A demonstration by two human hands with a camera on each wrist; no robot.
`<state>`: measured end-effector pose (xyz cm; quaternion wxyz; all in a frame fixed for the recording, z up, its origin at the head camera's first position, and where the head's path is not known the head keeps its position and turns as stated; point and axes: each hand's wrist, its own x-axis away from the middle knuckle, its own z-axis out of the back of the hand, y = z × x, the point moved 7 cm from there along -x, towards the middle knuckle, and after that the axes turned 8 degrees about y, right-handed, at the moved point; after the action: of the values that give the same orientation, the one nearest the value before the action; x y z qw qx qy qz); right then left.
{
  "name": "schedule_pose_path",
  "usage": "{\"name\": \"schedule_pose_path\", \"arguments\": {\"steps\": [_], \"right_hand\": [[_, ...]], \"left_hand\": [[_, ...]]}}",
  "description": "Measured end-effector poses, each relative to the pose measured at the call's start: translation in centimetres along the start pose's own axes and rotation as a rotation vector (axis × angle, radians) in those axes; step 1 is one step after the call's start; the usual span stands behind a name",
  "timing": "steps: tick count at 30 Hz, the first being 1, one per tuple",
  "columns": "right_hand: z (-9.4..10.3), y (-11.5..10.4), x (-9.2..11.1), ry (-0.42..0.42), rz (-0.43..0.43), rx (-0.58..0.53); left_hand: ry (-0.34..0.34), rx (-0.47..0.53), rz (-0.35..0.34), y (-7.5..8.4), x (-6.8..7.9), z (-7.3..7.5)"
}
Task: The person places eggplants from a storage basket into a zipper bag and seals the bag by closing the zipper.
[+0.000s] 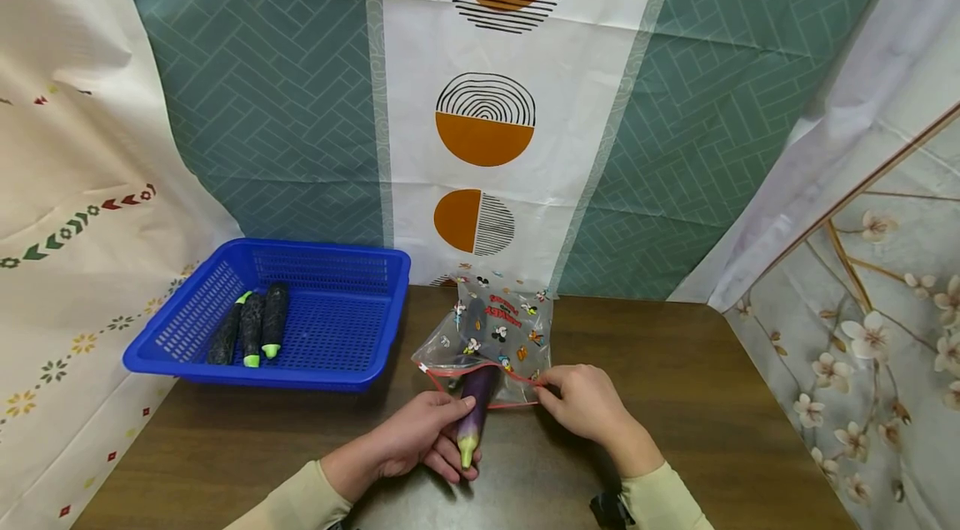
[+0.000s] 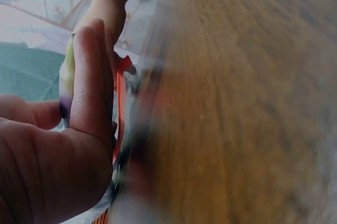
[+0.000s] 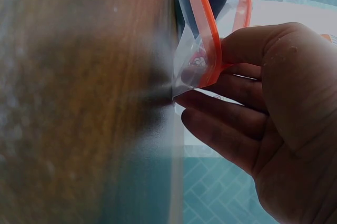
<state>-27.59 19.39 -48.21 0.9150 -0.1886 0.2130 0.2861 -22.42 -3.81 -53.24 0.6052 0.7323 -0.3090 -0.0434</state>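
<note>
A purple eggplant [image 1: 471,417] with a pale green stem end lies in my left hand [image 1: 423,438], thumb on top and fingers beneath. Its far end is inside the mouth of a clear zip bag [image 1: 498,330] printed with cartoon figures; its stem end points toward me. In the left wrist view the stem end of the eggplant [image 2: 69,71] shows beside the fingers. My right hand [image 1: 585,401] pinches the right corner of the bag's red zip edge [image 3: 209,29] between thumb and fingers. The mouth of the bag gapes around the eggplant.
A blue plastic basket [image 1: 386,322] stands at the left of the brown wooden table [image 1: 660,397]. Inside it lie three long dark vegetables [image 1: 252,326] with light green ends. Patterned cloth [image 1: 300,97] hangs behind the table and along both sides.
</note>
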Motion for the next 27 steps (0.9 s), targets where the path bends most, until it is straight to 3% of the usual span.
{"name": "schedule_pose_path", "arguments": {"steps": [11,18,27], "right_hand": [[0.15,-0.27,0.02,0.012,0.021,0.005],[0.07,-0.24,0.03,0.004,0.021,0.011],[0.05,-0.28,0.08,0.009,0.029,0.010]], "left_hand": [[0.056,0.011,-0.013,0.07,-0.20,-0.09],[0.050,0.024,-0.048,0.24,-0.09,-0.14],[0.013,-0.022,-0.034,-0.08,-0.08,-0.45]]}}
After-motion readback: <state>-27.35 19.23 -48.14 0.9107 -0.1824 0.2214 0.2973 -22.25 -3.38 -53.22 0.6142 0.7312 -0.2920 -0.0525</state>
